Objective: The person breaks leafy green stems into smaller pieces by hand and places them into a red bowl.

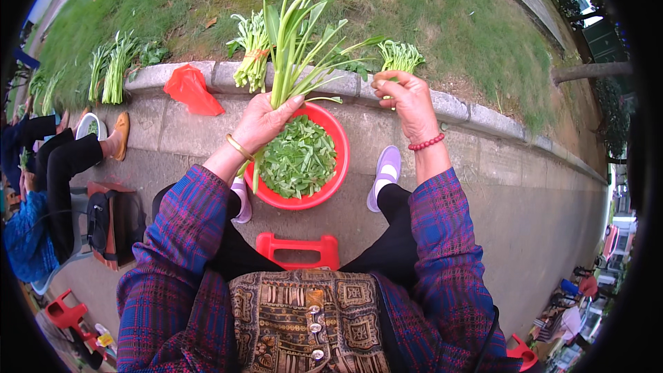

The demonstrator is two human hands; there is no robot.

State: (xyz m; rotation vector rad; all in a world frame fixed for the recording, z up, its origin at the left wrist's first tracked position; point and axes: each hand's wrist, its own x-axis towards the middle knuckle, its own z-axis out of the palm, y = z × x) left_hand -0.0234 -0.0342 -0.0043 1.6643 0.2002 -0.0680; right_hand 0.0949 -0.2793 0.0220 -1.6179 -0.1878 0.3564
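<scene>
My left hand [267, 122] grips a bunch of long green leafy stalks [287, 57], held upright with stem ends showing below the fist. Under it on the pavement stands a red plastic basin [339, 176], filled with torn green leaves [300, 158]. To the right, my right hand [406, 101] is raised with thumb and fingertips pinched near each other. Whether a scrap of leaf sits between them is too small to tell. Behind that hand, a bundle of trimmed stalks [401, 57] rests by the kerb.
A stone kerb [336, 83] borders the grass. On it lean a tied stalk bundle [254, 57] and a red plastic bag [192, 90]. More stalks [116, 72] lie left. A red stool [298, 248] is between my legs. A seated person [31, 233] with a white bowl [90, 127] is leftward.
</scene>
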